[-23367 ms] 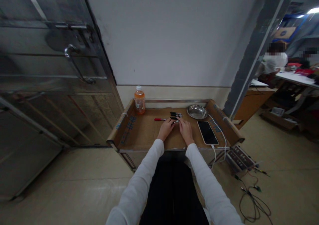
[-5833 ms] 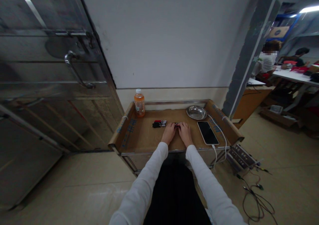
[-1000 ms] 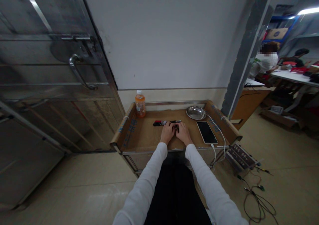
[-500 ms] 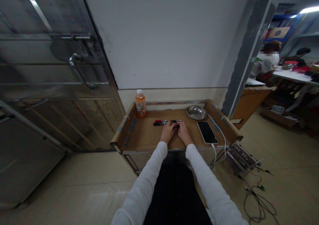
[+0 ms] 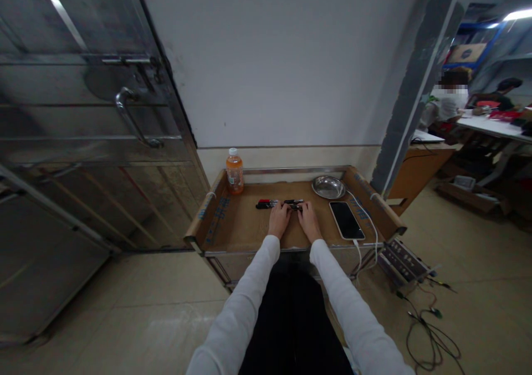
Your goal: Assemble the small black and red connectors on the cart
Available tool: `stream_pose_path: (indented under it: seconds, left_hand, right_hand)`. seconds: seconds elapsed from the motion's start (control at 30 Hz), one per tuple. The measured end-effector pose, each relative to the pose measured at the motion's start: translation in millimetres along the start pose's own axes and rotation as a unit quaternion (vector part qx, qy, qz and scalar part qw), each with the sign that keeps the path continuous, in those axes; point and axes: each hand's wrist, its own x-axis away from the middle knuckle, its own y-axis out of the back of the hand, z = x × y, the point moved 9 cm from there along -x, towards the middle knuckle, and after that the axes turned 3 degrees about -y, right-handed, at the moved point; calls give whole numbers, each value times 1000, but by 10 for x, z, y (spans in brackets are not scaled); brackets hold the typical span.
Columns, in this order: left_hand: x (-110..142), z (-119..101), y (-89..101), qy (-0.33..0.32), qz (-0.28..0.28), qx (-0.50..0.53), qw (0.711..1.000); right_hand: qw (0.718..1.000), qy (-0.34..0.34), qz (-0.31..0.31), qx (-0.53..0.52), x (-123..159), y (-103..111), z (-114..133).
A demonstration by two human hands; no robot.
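Observation:
On the cardboard-lined top of the cart, marker pens (image 5: 264,204) lie side by side, black with a red part on one. My left hand (image 5: 279,221) is closed, its fingertips at the near side of the pens. Close beside it, my right hand (image 5: 308,222) is closed too. Between them runs a black marker (image 5: 295,207), with the fingers of both hands on its ends. The fingers partly cover the pens, so I cannot tell how many there are.
An orange drink bottle (image 5: 235,174) stands at the back left of the cart (image 5: 233,234). A metal dish (image 5: 328,187) and a phone (image 5: 347,220) on a white cable lie to the right. A power strip (image 5: 405,264) and cables are on the floor. People sit far right.
My fingers have shifted slightly, and more of the black marker shows between my hands. The other things on the cart stay in place.

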Motion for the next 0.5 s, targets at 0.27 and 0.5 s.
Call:
stream_pose_path:
  seconds: [0.27, 0.5]
  left_hand:
    - [-25, 36, -13, 24, 14, -7, 1000]
    - [-11, 24, 12, 25, 8, -17, 1000]
  right_hand:
    - [1000, -20, -6, 22, 2, 63, -29]
    - [1000, -18, -7, 3, 3, 88, -20]
